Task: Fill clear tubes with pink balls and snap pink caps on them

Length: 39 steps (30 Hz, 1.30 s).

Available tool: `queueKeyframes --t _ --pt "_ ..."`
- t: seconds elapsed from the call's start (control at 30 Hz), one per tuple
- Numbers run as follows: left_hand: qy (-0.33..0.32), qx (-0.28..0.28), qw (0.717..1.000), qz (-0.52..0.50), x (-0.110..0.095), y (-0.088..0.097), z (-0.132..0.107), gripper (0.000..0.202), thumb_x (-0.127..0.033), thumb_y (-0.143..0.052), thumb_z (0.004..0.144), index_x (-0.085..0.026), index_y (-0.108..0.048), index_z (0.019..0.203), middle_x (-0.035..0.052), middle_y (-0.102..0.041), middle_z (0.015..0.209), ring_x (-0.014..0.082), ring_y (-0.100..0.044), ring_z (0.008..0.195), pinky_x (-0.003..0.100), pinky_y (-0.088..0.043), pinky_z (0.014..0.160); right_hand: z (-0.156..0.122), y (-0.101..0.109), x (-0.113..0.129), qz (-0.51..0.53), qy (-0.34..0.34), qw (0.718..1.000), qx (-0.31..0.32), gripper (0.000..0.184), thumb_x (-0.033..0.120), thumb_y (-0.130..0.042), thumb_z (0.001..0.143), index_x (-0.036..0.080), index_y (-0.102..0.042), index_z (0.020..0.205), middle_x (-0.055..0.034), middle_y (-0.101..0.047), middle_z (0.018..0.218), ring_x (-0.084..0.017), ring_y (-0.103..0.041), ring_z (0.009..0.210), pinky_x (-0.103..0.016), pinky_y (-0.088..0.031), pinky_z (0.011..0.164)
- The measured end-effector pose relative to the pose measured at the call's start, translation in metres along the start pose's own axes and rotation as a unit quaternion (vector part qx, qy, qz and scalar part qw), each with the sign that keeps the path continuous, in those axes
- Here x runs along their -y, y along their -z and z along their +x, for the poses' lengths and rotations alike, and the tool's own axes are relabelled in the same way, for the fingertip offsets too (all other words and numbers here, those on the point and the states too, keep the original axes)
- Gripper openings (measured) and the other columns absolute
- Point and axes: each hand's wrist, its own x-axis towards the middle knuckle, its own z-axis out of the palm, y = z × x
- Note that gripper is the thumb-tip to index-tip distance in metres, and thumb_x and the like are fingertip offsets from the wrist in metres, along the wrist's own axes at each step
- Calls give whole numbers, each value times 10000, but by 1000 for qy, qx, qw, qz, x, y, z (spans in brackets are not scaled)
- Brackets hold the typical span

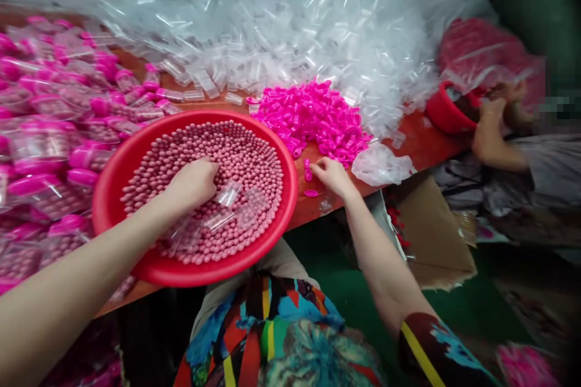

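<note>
My left hand [195,181] is inside a wide red basin [288,193] of dusty-pink beads [245,151]. Its fingers are curled down at the beads; what they hold, if anything, is hidden. Several clear plastic containers [229,193] lie on the beads beside and below that hand. To the right of the basin, my right hand [334,175] has its fingertips together at a small bright-pink plastic cap [308,169] at the table edge. Another pink cap [311,193] lies flat just below it. Behind my right hand is a heap of pink caps [313,118].
Filled, pink-capped containers [49,139] crowd the left. A big pile of clear containers [290,36] spreads along the back. A crumpled plastic bag [381,163] lies right of the caps, above a cardboard box [431,236]. Another person's hands [492,112] work at a red bowl [447,112].
</note>
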Motion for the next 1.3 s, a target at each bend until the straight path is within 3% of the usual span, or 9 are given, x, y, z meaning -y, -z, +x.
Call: queueKeyframes --t 0.07,0.1,0.23,0.4,0.53,0.7,0.83,1.07,1.3 --pt "53 10 981 -185 1 1 0 82 -175 -659 681 -177 -590 636 14 -557 600 197 -552 617 283 -354 583 -12 -21 -4 7 -2 1000 7 350 511 -690 803 162 -668 806 -53 -661 705 -182 -578 662 -316 -410 683" --pt "73 17 954 -291 0 3 -3 128 -230 -698 664 -184 -583 631 -14 -523 560 174 -518 578 273 -344 568 -16 -29 -4 12 1 1000 4 345 502 -697 798 160 -669 828 -56 -662 727 -184 -580 679 -319 -413 696" --pt "79 17 803 -590 -6 14 -23 220 -313 -795 609 -161 -697 734 -9 -650 681 145 -566 656 270 -420 669 -20 -38 0 72 14 997 -35 329 472 -633 844 156 -673 929 -69 -689 833 -192 -600 726 -339 -455 748" --pt "79 5 669 -739 -17 24 -47 320 -261 -840 676 -146 -769 967 69 -746 944 159 -662 811 269 -496 750 -14 -14 44 317 11 943 -100 428 503 -712 782 184 -661 1063 -36 -696 898 -149 -595 683 -310 -516 663" --pt "72 39 567 -819 -30 28 -65 229 -173 -740 804 -127 -746 1029 105 -740 1008 201 -720 841 284 -549 707 -23 -5 109 419 65 906 -7 361 429 -757 774 220 -676 1058 -4 -695 910 -123 -614 698 -291 -548 695" --pt "65 20 462 -884 -48 24 -85 231 -66 -637 850 -114 -725 1058 105 -742 1040 216 -735 908 350 -573 879 -37 -20 158 465 135 872 74 334 376 -736 810 257 -624 1102 3 -666 933 -129 -637 779 -279 -562 726" --pt "71 0 427 -901 -55 13 -92 307 -12 -605 836 -114 -719 1102 104 -749 1037 200 -730 917 336 -565 899 -48 -25 170 441 169 877 91 272 379 -705 845 250 -630 1073 -31 -697 1079 -161 -666 945 -313 -572 847" --pt "90 -65 428 -897 -61 0 -99 184 -141 -724 817 -131 -735 1000 67 -748 934 144 -695 805 248 -536 748 -66 -17 179 304 232 920 86 144 316 -678 884 213 -707 979 -27 -747 942 -171 -687 852 -318 -556 805" --pt "85 -58 438 -893 -65 -2 -106 278 -234 -808 756 -140 -727 1005 55 -721 956 150 -680 799 235 -501 648 -71 -25 173 273 281 918 64 137 266 -599 929 234 -680 1035 -39 -723 1007 -186 -675 937 -344 -552 855"
